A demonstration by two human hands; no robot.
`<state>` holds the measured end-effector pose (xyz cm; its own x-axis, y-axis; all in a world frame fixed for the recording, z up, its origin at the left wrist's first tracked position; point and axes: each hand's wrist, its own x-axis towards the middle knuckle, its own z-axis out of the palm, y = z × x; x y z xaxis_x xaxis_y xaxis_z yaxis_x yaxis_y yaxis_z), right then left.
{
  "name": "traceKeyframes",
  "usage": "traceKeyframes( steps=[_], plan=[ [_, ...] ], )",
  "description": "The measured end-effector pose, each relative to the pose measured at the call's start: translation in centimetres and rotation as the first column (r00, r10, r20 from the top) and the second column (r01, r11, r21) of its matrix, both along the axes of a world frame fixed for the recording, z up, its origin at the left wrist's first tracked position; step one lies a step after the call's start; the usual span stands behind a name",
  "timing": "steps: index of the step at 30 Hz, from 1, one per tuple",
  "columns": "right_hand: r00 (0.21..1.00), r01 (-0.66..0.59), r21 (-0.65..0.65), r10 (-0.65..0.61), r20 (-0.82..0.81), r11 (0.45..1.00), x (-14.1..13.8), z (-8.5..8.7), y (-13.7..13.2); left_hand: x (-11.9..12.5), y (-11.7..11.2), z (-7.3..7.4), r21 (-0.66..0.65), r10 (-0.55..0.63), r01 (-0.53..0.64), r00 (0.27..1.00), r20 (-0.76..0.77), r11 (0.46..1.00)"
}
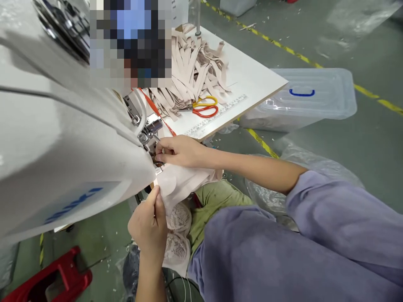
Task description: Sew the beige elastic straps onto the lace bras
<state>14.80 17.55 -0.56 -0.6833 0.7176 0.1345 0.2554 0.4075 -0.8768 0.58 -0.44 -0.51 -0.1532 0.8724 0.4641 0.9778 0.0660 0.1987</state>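
Note:
A pale pink fabric piece with lace cups hangs from under the presser foot of a white sewing machine. My left hand is closed, pinching the near edge of the fabric just below the machine head. My right hand rests on top of the fabric with its fingers curled together, pressing it at the needle area. The needle itself is hidden by the machine head and my fingers.
A heap of beige straps lies on the white table, with orange and yellow scissors beside it. A clear lidded plastic bin stands on the floor at right, plastic bags below it, a red object at lower left.

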Motion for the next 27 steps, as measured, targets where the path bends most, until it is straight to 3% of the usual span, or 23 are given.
traceKeyframes(
  steps=[17,27],
  plan=[
    [0.998,0.01,0.123,-0.002,-0.069,0.992,2.3,-0.9,1.1,0.9,1.0,-0.1,-0.004,-0.102,0.102,0.995,-0.001,0.995],
    [1.0,0.022,0.141,-0.019,-0.023,0.99,4.2,-0.6,1.6,0.8,1.0,0.0,-0.024,-0.128,0.128,0.992,0.017,0.991]
  ],
)
